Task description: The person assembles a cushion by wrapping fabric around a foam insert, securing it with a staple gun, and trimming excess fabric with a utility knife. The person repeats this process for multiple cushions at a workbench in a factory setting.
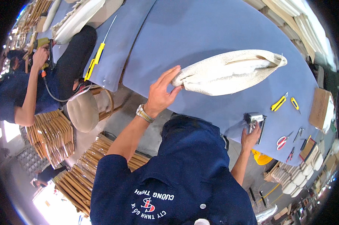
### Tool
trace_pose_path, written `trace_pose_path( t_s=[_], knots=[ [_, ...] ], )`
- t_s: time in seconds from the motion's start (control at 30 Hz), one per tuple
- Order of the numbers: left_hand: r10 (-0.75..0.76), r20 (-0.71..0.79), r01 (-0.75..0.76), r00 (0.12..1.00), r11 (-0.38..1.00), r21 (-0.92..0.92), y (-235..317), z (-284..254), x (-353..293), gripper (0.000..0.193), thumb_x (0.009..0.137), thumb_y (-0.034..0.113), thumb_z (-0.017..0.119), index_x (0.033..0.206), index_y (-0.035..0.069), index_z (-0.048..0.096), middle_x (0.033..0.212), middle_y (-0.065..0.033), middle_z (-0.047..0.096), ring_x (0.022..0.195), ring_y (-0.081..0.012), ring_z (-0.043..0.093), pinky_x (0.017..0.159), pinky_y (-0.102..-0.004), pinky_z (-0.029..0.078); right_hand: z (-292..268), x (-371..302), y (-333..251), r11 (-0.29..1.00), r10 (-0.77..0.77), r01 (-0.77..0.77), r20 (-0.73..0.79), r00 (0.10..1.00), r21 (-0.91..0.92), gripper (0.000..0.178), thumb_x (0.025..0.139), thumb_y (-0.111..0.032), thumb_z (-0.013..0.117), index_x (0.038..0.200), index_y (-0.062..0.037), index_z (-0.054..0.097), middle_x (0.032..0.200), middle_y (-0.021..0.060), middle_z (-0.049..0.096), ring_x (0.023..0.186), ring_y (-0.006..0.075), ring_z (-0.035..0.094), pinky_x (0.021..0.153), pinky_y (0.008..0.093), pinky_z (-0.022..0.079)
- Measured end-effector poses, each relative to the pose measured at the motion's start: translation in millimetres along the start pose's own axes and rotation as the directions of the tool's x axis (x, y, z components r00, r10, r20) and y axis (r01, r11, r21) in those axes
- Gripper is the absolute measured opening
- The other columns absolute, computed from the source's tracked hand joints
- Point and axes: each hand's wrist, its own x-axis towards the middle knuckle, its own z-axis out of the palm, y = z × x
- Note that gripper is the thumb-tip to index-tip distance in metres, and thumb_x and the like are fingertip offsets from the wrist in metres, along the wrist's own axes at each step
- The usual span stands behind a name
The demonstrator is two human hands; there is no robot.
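Note:
A long cream fabric-covered cushion (pixel 229 73) lies on the blue-grey table, its underside partly turned up. Loose fabric folds along its edge, and a thin strip of wood-coloured material shows in the opening. My left hand (pixel 164 90), wearing a metal watch, pinches the cushion's left end between thumb and fingers. At the table's near right edge, my right hand (pixel 251 135) is wrapped round the handle of a silver and black staple gun (pixel 256 119). The staple gun is apart from the cushion.
Yellow cutting pliers (pixel 278 104), a yellow utility knife (pixel 295 103) and red-handled scissors (pixel 283 141) lie to the right. A long yellow-handled tool (pixel 96 60) lies left. A co-worker (pixel 27 82) holds a hose-fed tool there. Stacked wooden parts (pixel 75 183) stand below.

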Motion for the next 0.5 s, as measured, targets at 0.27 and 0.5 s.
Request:
trace_pose_path(
  t_s=[0.27, 0.5],
  knots=[
    [0.096, -0.094, -0.109, 0.991, 0.985, -0.136, -0.7, 17.8, 0.0, 0.05, 0.079, -0.001, 0.081, 0.126, 0.005, 0.068, 0.128, -0.0152, 0.071, 0.117, -0.0288, 0.071, 0.094, -0.0352, 0.059, 6.1, 41.8, 4.4, 0.989, 0.142, -0.141, -0.018, 0.99, 0.04, 0.084, 0.07, 0.0, 0.076, 0.148, -0.0061, 0.045, 0.13, 0.0266, 0.054, 0.118, 0.0466, 0.055, 0.103, 0.0501, 0.045],
    [0.067, -0.078, -0.08, 0.995, 0.982, -0.172, 15.2, 21.5, -5.5, 0.041, 0.081, 0.003, 0.079, 0.121, 0.008, 0.072, 0.129, -0.0089, 0.072, 0.111, -0.0242, 0.073, 0.086, -0.0316, 0.061, -88.7, 25.4, -60.2, 0.743, 0.225, -0.348, 0.276, 0.934, 0.572, 0.059, 0.076, -0.006, 0.083, 0.131, 0.0017, 0.063, 0.124, 0.0209, 0.067, 0.11, 0.0325, 0.066, 0.094, 0.0421, 0.053]
  ],
)
